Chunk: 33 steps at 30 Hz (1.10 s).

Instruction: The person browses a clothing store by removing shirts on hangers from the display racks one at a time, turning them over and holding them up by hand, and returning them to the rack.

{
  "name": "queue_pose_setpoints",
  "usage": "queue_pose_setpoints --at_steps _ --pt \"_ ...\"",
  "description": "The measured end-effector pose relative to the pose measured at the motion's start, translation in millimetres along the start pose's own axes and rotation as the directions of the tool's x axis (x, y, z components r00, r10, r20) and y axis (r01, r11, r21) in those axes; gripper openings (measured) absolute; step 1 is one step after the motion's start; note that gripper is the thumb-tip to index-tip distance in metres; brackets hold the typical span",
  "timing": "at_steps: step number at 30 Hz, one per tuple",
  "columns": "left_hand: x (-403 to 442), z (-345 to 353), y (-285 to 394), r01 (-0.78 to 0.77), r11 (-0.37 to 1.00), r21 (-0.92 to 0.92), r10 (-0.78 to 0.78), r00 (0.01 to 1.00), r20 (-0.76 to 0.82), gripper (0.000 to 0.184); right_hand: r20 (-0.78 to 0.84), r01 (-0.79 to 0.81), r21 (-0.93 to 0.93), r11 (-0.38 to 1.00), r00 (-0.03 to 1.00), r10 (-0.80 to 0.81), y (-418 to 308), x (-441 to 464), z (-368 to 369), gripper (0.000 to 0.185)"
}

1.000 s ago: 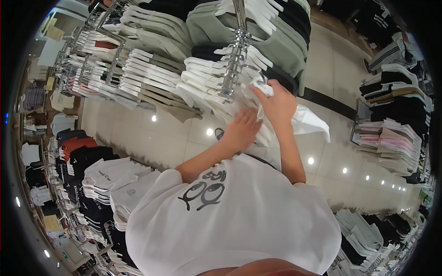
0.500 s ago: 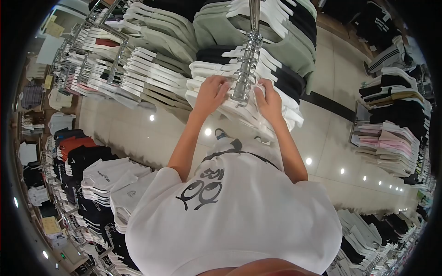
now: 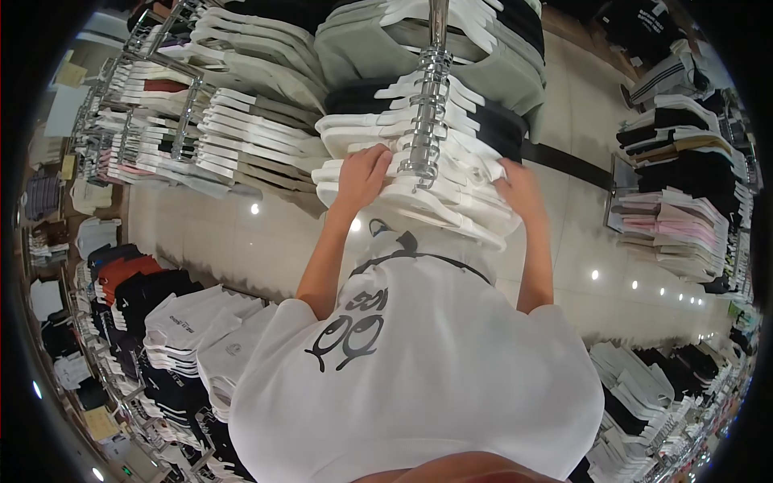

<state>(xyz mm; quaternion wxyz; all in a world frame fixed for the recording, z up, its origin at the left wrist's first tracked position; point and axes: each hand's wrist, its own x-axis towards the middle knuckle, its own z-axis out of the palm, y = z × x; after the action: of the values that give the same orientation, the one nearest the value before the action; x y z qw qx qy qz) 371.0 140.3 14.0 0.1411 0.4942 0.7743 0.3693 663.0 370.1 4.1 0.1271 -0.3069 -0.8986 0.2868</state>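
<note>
Left hand (image 3: 362,179) and right hand (image 3: 519,193) flank a close-set bunch of white garments on smooth white hangers (image 3: 459,201), one at either shoulder end. The left hand lies over the near hangers' left shoulders, its fingers together and pointing toward the middle; whether it grips them cannot be told. The right hand, slightly blurred, is at the right shoulder ends with its fingers bent against the white cloth; whether they pinch it is unclear.

Between the hands, the bunch hangs at the near end of a shiny chrome rail (image 3: 429,101), whose hooks crowd together above it. Just beyond hang black garments (image 3: 501,129), then wide sage-green garments (image 3: 507,79) farther along. To the left is a row of beige and grey-green garments on white hangers (image 3: 262,165).

Below the bunch is the person's loose white T-shirt with a dark printed design (image 3: 475,362). Pale glossy floor tiles (image 3: 298,233) separate this rack from pink garments (image 3: 664,221) well apart on the right.
</note>
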Motion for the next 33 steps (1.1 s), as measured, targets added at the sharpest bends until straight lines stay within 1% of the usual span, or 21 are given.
queue_pose_setpoints --at_steps 1,4,5,7,8,10,11,12,13,14,15,16,18,19,21,22,24,26,30,32,33 --pt "1.3 2.5 -1.9 -0.003 1.0 -0.007 0.003 1.0 0.005 0.033 -0.055 0.004 -0.007 1.0 0.998 -0.005 1.2 1.9 -2.4 0.038" --pt "3.1 6.8 -7.3 -0.008 0.998 0.065 0.008 1.0 0.002 0.035 -0.014 -0.041 -0.155 0.987 0.999 0.04 -12.4 6.3 -8.4 0.036" --pt "4.0 7.2 -8.6 0.012 0.998 0.061 -0.015 0.998 0.056 0.037 -0.012 -0.043 -0.155 0.987 0.999 0.042 -16.1 7.5 -2.1 0.036" --pt "5.0 6.5 -12.7 0.028 0.998 0.057 -0.034 0.993 0.112 0.039 0.036 0.057 -0.077 0.995 0.998 -0.054 -21.9 10.3 14.4 0.034" --pt "3.1 6.7 -14.1 0.046 0.999 0.013 -0.047 0.99 0.133 0.033 0.037 0.05 -0.078 0.996 0.998 -0.048 -23.1 9.3 19.0 0.034" --pt "0.9 3.1 -3.3 0.065 0.997 -0.035 -0.058 0.986 0.158 0.027 0.073 0.076 0.072 0.995 0.994 -0.081 -24.7 8.6 23.8 0.035" --pt "-2.9 1.1 2.7 0.167 0.952 -0.255 -0.155 0.986 0.068 0.022 0.055 0.102 0.164 0.981 0.992 -0.112 -20.0 6.7 25.8 0.036" --pt "-4.4 -2.3 9.1 0.238 0.851 -0.469 -0.269 0.963 0.001 0.022 0.059 0.096 0.163 0.982 0.993 -0.106 -20.8 4.5 25.1 0.036" --pt "-3.8 -4.2 8.4 0.242 0.849 -0.47 -0.272 0.962 0.006 0.022 0.007 0.122 0.201 0.972 0.992 -0.126 -21.9 1.7 24.6 0.037" --pt "-2.3 -7.1 4.7 0.135 0.929 -0.343 -0.17 0.983 -0.073 0.028 -0.047 0.15 0.236 0.96 0.989 -0.143 -23.7 -0.8 24.8 0.037" --pt "-0.3 -10.0 0.2 0.027 0.979 -0.203 -0.056 0.989 -0.134 0.037 -0.044 0.144 0.237 0.961 0.989 -0.138 -27.6 -3.1 24.1 0.037" --pt "4.0 -13.4 -6.9 0.03 0.978 -0.205 -0.058 0.99 -0.129 0.037 -0.022 0.124 0.227 0.966 0.992 -0.123 -32.0 -5.1 23.0 0.038" --pt "16.5 -20.1 -25.1 -0.231 0.956 0.18 0.254 0.96 -0.118 0.036 0.002 0.101 0.218 0.971 0.995 -0.104 -34.0 -8.6 26.0 0.038" --pt "22.8 -19.7 -34.7 -0.227 0.957 0.178 0.25 0.961 -0.116 0.036 0.053 0.045 0.198 0.979 0.997 -0.057 -32.5 -10.9 29.0 0.038" --pt "33.1 -22.6 -44.1 -0.448 0.893 0.037 0.449 0.893 -0.021 0.031 0.108 -0.004 0.175 0.985 0.994 -0.015 -32.8 -11.9 34.9 0.038" --pt "32.2 -25.1 -43.0 -0.444 0.895 0.038 0.445 0.895 -0.024 0.031 0.072 0.02 0.233 0.972 0.997 -0.038 -34.0 -14.1 37.8 0.039" --pt "31.8 -30.9 -34.8 -0.174 0.98 -0.098 0.187 0.971 0.148 0.024 0.039 0.049 0.29 0.956 0.997 -0.063 -34.7 -15.9 41.2 0.039" --pt "30.5 -39.8 -22.9 -0.144 0.987 -0.065 0.154 0.968 0.196 0.024 -0.014 0.105 0.291 0.951 0.994 -0.105 -35.3 -17.7 44.0 0.041" --pt "28.9 -43.0 -23.7 -0.063 0.997 -0.04 0.072 0.946 0.318 0.024 0.023 0.049 0.216 0.975 0.998 -0.055 -42.4 -17.3 36.0 0.039" --pt "34.7 -41.0 -45.1 -0.134 0.989 -0.065 0.147 0.938 0.314 0.024 0.118 -0.02 0.039 0.999 0.993 0.016 -41.3 -16.6 31.8 0.036" --pt "34.1 -37.8 -55.6 -0.197 0.977 -0.086 0.215 0.927 0.309 0.026 0.116 -0.021 0.039 0.999 0.993 0.016 -42.6 -16.1 30.8 0.036"
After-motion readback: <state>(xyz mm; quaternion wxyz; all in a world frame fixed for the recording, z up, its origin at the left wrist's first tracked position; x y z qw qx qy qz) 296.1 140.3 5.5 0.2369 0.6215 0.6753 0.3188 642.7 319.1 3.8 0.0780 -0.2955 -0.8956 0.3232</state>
